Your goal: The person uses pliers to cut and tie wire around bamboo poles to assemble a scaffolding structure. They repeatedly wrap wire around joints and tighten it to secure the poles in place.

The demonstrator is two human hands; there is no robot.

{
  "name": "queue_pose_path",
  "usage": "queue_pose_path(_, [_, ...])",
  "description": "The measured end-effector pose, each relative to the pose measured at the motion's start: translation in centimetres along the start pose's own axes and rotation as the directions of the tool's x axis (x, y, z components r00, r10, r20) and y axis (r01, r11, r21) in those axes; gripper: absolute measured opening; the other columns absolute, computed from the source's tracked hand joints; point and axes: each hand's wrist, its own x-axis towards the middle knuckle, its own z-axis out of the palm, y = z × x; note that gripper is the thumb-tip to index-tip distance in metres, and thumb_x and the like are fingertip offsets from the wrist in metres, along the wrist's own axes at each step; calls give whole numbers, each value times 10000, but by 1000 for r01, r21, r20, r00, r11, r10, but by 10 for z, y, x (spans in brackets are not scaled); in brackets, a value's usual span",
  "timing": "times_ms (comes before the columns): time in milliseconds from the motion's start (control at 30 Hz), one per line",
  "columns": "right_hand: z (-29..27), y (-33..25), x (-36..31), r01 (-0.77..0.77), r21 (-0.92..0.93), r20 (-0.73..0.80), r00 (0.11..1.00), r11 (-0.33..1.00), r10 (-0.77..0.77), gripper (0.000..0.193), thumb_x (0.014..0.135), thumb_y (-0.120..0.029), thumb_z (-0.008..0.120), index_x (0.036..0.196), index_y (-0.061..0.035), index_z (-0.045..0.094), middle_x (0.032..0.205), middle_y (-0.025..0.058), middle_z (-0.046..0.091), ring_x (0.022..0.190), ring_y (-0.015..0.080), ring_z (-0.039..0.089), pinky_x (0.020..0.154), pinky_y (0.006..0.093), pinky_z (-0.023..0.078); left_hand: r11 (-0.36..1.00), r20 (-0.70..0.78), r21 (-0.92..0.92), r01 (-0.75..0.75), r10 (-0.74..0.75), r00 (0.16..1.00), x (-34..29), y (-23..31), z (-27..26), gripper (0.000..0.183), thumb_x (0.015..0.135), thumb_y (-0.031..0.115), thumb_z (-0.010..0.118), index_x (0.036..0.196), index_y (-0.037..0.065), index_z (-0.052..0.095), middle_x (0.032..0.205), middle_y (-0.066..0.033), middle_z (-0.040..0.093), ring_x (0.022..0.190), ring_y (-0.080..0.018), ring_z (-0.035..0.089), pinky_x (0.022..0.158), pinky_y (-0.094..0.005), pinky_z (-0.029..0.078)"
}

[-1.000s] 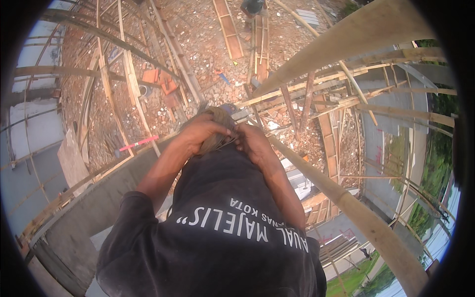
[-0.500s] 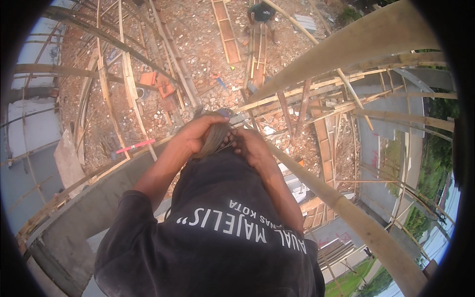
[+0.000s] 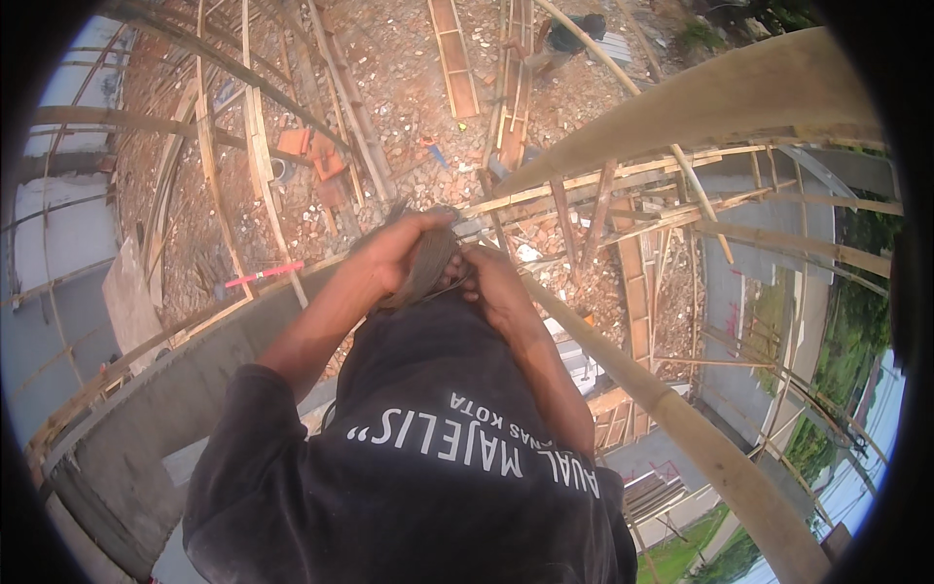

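A bundle of thin grey-brown strands, which looks like binding wire (image 3: 429, 265), is held close in front of my black shirt. My left hand (image 3: 397, 249) is wrapped round its left side, with the thumb stretched over the top. On the other side, the curled fingers of my right hand (image 3: 494, 284) press together at the bundle's edge, where thin strands run. The bundle and my knuckles partly cover the fingertips.
Below lies rubble-strewn ground with orange tiles (image 3: 325, 156) and long wooden forms (image 3: 453, 60). A thick bamboo pole (image 3: 681, 414) slants past my right arm, and another (image 3: 710, 107) crosses above it. A concrete wall top (image 3: 185, 404) runs at left. A person (image 3: 574, 35) bends far below.
My view has shifted slightly. Both hands stay at the bundle with little visible movement. The person below has moved to the right and bends over.
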Motion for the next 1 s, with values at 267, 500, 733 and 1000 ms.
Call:
queue_pose_path(267, [-9,9,10,-52,145,6,999,988,52,189,965,-222,478,869,-86,567,674,2,550,512,61,418,447,215,268,983,96,-172,63,-47,994,6,-4,-6,395,980,425,492,981,39,579,691,-29,537,505,-118,469,429,-264,373])
queue_pose_path(500, [-8,12,5,-16,275,53,999,961,1,173,958,-226,490,860,-96,550,652,24,541,496,76,394,432,227,252,995,35,-84,-49,52,998,-12,8,-2,259,971,366,508,914,115,541,690,0,502,487,-102,405,439,-259,338])
queue_pose_path(733, [8,-6,27,-112,320,67,993,941,96,222,978,-268,511,909,-67,574,674,24,558,547,145,536,464,273,388,985,95,-173,-30,47,994,-11,-9,0,300,983,339,481,887,65,553,683,-7,512,512,-113,447,448,-251,361])
queue_pose_path(1000, [2,-19,41,-94,111,137,987,989,79,191,958,-182,539,900,-9,595,731,66,597,553,173,558,498,328,484,993,59,-12,-117,118,991,-19,-19,8,234,990,276,486,881,76,542,696,-5,506,529,-106,454,449,-240,352])
